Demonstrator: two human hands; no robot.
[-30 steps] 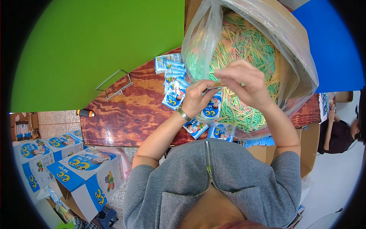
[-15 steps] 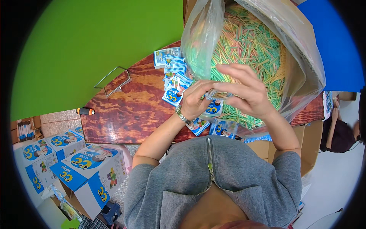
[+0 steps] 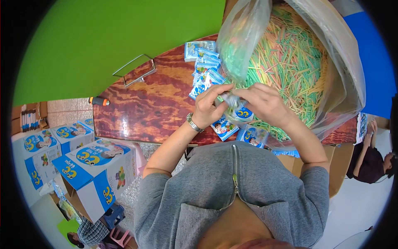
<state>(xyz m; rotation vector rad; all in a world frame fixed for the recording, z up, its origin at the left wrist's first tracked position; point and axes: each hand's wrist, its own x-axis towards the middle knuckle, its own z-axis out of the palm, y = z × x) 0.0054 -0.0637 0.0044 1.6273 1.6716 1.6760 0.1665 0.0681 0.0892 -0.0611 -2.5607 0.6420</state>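
The right hand [image 3: 267, 103] now curls inward, its grip joining the left hand [image 3: 207, 107] in pinching one packet [image 3: 233, 101] (blurred), apparently steadying it.

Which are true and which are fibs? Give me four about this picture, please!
The bare left hand and bare right hand hold a small shiny plastic packet. True.
A silver metal-link watch circles the left hand's wrist. True.
Thin pastel-coloured sticks fill a black metal bucket. False: the sticks lie in a clear plastic bag.
The bent silver wire frame lies right of the bag. False: the frame lies left of it.
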